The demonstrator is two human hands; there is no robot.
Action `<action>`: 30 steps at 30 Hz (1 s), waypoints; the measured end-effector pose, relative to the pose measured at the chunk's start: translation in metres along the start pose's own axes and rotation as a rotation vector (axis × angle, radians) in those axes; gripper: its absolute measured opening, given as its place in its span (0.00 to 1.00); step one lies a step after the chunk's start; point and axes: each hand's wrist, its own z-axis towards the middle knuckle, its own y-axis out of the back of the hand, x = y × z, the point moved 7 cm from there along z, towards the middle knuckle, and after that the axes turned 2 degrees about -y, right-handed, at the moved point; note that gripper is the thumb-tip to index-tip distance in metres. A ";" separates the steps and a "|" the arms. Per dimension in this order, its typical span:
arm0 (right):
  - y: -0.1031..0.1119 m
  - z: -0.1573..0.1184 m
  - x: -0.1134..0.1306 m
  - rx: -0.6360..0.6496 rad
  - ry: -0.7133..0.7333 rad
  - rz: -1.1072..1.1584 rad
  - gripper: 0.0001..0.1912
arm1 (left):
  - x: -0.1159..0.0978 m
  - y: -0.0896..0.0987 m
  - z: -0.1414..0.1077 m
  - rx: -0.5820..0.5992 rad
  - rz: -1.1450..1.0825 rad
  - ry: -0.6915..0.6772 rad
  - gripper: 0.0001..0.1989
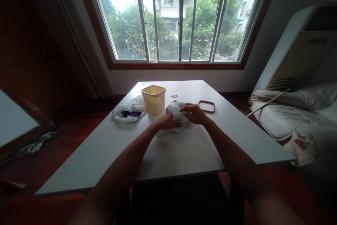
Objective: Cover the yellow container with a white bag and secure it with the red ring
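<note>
A crumpled white plastic bag [177, 108] is between my two hands over the middle of the white table [184, 158]. My left hand [170, 121] is closed on its lower left side. The fingers of my right hand [193, 112] pinch its upper right part. Whatever the bag contains is hidden. Just left and beyond stands a yellow open container [155, 100]. Further left, a clear plastic bag [118, 117] lies around a dark purple item [131, 113]. A reddish-brown square ring [206, 106] lies right of my right hand.
A small dark-and-white round item [174, 96] lies beyond the bag. A window is ahead. At the right, a pale sofa [289, 116] holds a thin stick [268, 103], beside a tall air unit [295, 49]. Cables [33, 147] lie on the floor at left.
</note>
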 end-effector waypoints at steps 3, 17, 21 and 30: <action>-0.006 0.003 0.015 -0.009 0.094 -0.021 0.21 | -0.004 -0.012 0.004 0.068 0.016 -0.043 0.14; -0.012 0.007 -0.045 0.060 -0.370 -0.540 0.20 | -0.002 0.023 -0.002 -0.228 0.200 -0.088 0.14; -0.012 0.010 -0.050 0.015 -0.454 -0.577 0.23 | -0.015 0.022 -0.005 -0.250 0.252 -0.114 0.25; -0.007 0.005 -0.057 -0.071 -0.534 -0.445 0.28 | -0.019 0.017 -0.007 -0.249 0.233 -0.068 0.19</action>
